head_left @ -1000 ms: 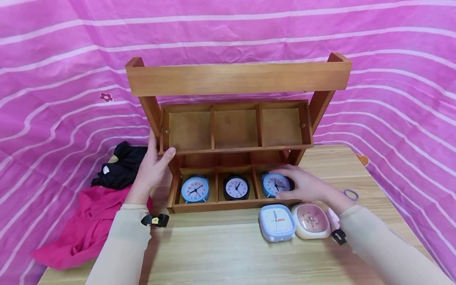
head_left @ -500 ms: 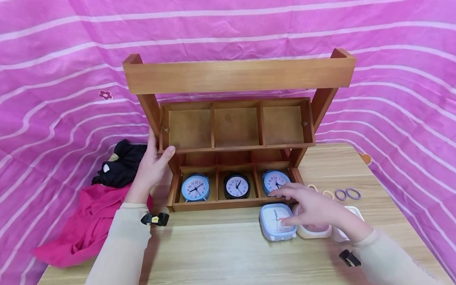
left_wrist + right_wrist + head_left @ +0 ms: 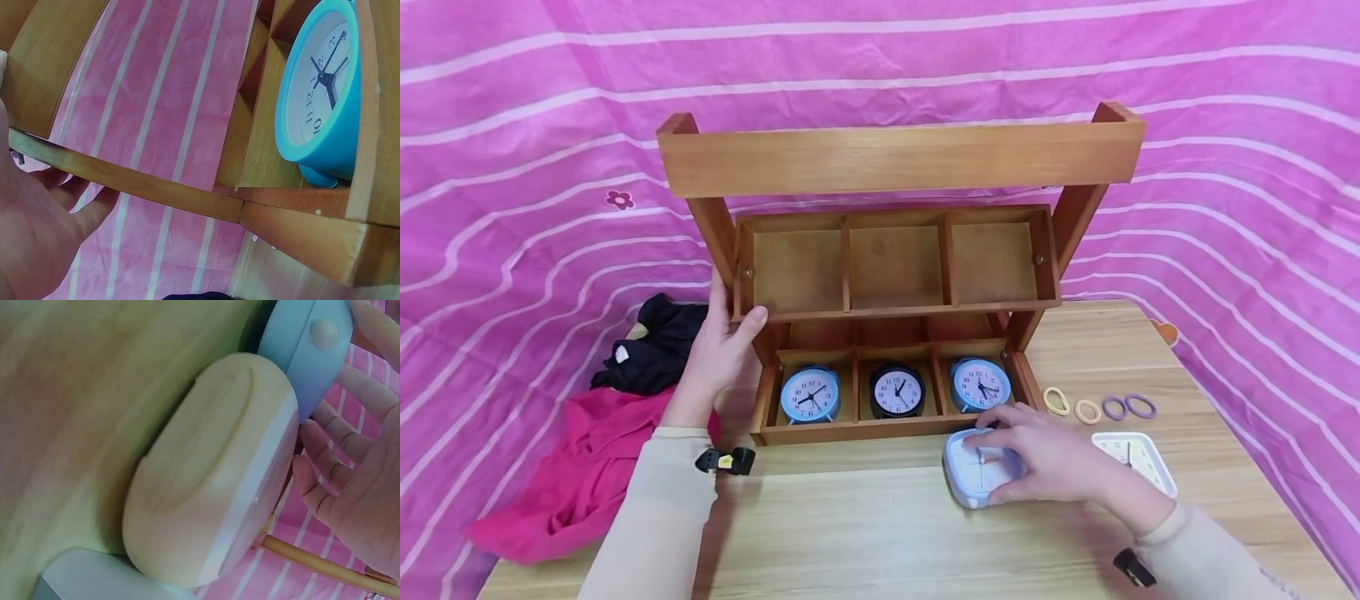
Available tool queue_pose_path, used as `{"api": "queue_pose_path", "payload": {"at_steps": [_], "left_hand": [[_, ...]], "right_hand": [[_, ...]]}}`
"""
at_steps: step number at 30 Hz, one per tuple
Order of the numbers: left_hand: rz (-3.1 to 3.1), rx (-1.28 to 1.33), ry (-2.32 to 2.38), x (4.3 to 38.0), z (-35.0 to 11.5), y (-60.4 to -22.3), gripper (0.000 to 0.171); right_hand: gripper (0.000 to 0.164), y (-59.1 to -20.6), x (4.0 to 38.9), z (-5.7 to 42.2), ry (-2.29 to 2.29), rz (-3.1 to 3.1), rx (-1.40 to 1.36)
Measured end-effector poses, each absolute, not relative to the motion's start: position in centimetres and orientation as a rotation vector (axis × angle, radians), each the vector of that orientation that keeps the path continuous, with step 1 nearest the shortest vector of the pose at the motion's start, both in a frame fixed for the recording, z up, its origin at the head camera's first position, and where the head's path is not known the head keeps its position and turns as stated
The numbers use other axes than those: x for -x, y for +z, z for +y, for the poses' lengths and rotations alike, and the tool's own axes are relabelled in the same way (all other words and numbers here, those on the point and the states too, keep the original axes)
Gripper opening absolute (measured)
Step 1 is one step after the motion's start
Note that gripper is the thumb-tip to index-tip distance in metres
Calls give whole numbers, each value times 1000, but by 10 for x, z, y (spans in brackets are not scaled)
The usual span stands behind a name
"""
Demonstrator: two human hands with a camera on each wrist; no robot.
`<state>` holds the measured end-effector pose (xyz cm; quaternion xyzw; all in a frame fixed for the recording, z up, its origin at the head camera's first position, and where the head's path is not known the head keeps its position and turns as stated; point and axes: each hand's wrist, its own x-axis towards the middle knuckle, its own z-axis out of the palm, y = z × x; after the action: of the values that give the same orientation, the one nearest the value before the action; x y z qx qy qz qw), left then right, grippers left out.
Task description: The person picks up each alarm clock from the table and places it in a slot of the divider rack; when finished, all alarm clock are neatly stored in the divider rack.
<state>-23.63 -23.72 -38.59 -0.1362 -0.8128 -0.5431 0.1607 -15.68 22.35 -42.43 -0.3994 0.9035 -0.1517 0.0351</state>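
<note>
A two-tier wooden rack [image 3: 898, 162] stands on the table. My left hand [image 3: 718, 358] grips its left side, thumb at the front corner of the upper tray and fingers behind the upright. Blue round alarm clocks [image 3: 810, 395] [image 3: 981, 385] occupy the lower tray's outer compartments, a black one [image 3: 897, 392] the middle. Below the right compartment, my right hand [image 3: 1045, 454] pinches a light-blue square alarm clock [image 3: 981, 471], thumb at its lower edge and fingers over its top. A cream alarm clock [image 3: 212, 475] beside it is hidden under that hand in the head view.
A white square clock [image 3: 1138, 458] lies at the right, with yellow, cream and purple rings [image 3: 1140, 407] behind it. Pink cloth [image 3: 572, 475] and black cloth [image 3: 651, 346] are heaped on the left. A striped pink curtain [image 3: 880, 58] hangs behind the rack.
My right hand has let go of the right-hand blue clock in the lower tray and moved down to the light-blue square clock. The left hand keeps its place on the rack.
</note>
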Motion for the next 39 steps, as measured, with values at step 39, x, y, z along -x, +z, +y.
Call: {"api": "queue_pose_path", "payload": {"at_steps": [39], "left_hand": [[-2290, 389, -1602, 235, -237, -385, 90]], "right_hand": [[71, -409, 149, 198, -742, 2851, 1093]]}}
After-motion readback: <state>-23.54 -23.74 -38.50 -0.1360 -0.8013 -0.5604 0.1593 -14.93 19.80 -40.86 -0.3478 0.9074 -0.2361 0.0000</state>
